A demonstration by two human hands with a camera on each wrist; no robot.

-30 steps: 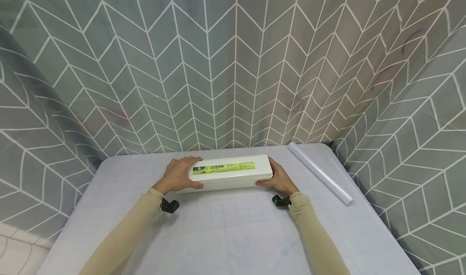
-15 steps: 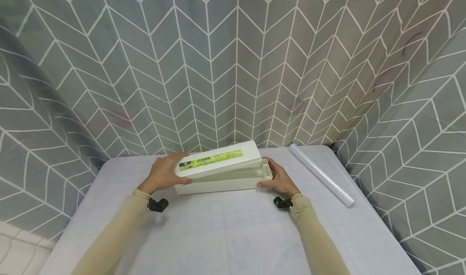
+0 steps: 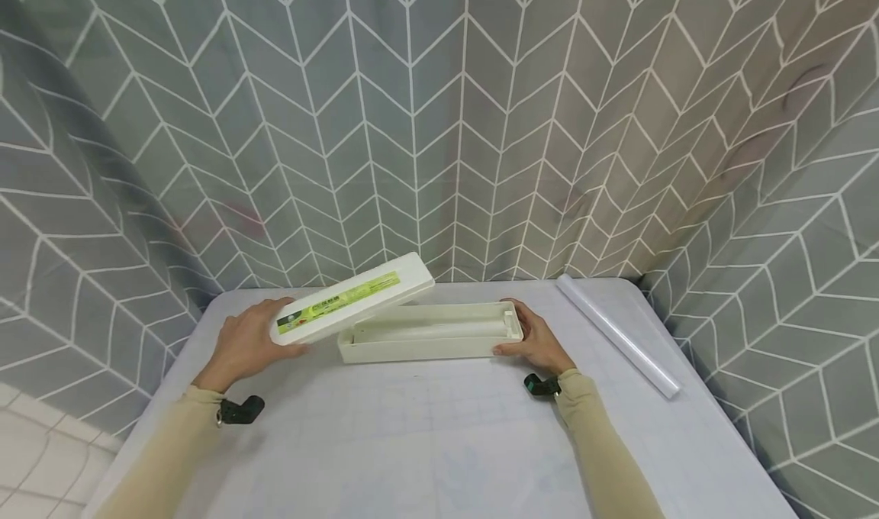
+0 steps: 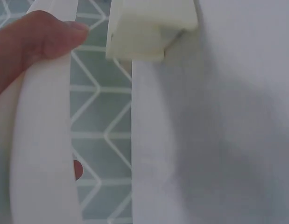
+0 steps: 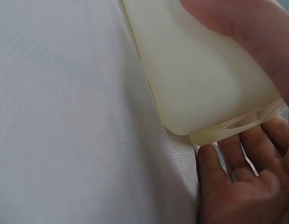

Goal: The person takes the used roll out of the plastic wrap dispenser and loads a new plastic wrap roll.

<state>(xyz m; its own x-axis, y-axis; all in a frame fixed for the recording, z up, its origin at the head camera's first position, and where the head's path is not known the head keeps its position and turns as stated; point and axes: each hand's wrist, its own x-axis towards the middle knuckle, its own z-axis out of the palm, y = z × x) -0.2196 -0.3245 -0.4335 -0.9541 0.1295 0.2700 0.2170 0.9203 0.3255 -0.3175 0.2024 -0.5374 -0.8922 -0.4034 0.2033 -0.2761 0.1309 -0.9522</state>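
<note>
My left hand (image 3: pixel 249 343) grips one end of a long white lid (image 3: pixel 357 299) with a yellow-green label. The lid is raised and tilted, its far end higher, above the left part of an uncovered white box (image 3: pixel 429 349). In the left wrist view, the thumb lies across the lid (image 4: pixel 44 135) and a fingertip shows past its edge. My right hand (image 3: pixel 538 341) holds the right end of the box, which stands on the table. The right wrist view has the thumb on one side of the box (image 5: pixel 195 74) and fingers at its end. A whitish lengthwise form lies inside the box.
A roll of clear plastic film (image 3: pixel 618 336) lies slanting on the right side of the table. Pale cloth (image 3: pixel 426 443) covers the table. A grey curtain (image 3: pixel 439 122) with white chevron lines hangs behind and along the sides.
The lid has come off the box, carried left and tilted by my left hand, uncovering the inside. My right hand has kept its hold on the box's right end.
</note>
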